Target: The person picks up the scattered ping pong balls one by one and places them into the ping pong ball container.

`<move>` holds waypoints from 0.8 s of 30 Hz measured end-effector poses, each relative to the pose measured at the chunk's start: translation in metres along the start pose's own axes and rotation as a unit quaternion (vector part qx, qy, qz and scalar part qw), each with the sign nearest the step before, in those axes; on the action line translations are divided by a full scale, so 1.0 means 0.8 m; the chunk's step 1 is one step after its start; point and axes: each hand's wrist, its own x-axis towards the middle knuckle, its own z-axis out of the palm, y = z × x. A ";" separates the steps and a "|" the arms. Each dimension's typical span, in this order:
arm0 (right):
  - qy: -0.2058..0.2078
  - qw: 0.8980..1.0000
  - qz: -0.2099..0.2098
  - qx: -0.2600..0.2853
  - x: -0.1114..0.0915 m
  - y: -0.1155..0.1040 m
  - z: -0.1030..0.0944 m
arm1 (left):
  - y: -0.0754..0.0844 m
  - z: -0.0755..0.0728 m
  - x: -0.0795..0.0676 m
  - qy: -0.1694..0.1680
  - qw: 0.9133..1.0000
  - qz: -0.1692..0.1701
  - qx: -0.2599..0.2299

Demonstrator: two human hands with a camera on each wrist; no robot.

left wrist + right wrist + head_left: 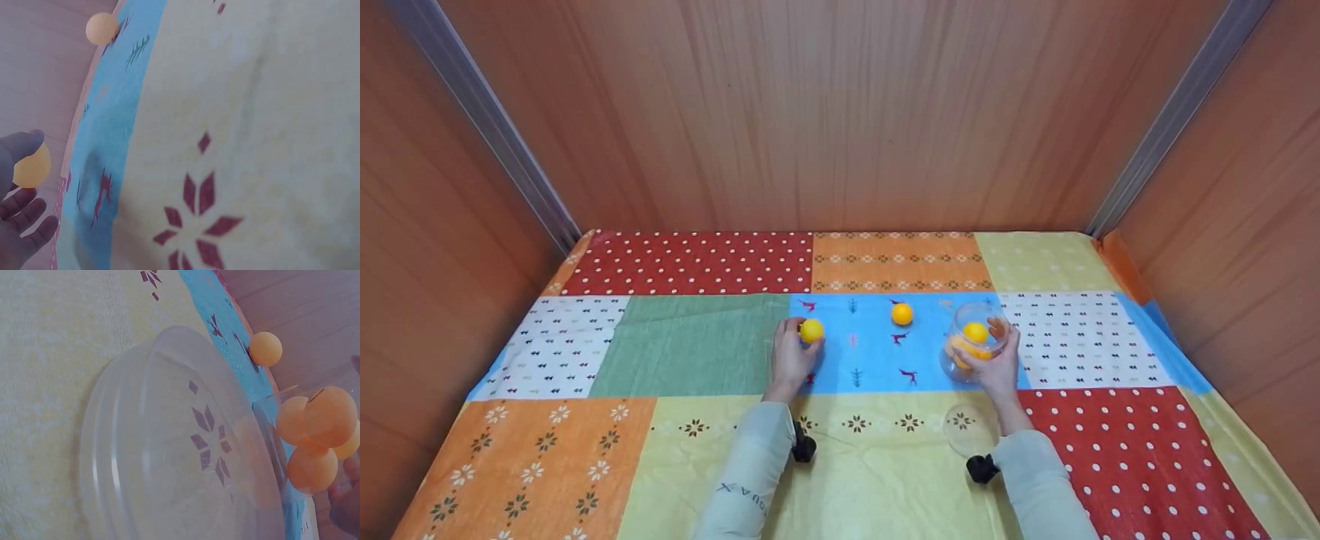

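Observation:
My left hand [791, 361] pinches a yellow-orange ping-pong ball [811, 331] between thumb and fingers, over the left part of the blue cloth patch. The left wrist view shows that same ball [34, 170] under the thumb, the other fingers spread below. A clear plastic jar [949, 369] stands to the right, lidless, with several orange ping-pong balls [331, 417] inside. My right hand [996, 369] grips the jar's near right side. Between the hands, another orange ball [901, 314] lies on the cloth.
A clear round lid [966, 436] lies on the yellow patch in front of the jar, near my right wrist; it looms large in the right wrist view. A patchwork cloth [697, 345] covers the table. Wooden panels [885, 120] stand behind and at both sides.

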 end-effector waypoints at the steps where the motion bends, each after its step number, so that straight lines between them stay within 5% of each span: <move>1: -0.001 1.000 0.002 -0.001 0.000 0.000 0.000 | 0.002 0.001 -0.002 0.000 1.000 0.004 -0.002; 14: 0.006 1.000 -0.021 0.005 0.001 0.001 0.001 | 0.029 0.022 -0.022 -0.006 0.997 0.070 -0.028; 24: 0.001 1.000 -0.007 0.002 0.000 0.001 0.000 | 0.059 0.038 -0.034 -0.036 0.994 0.090 -0.057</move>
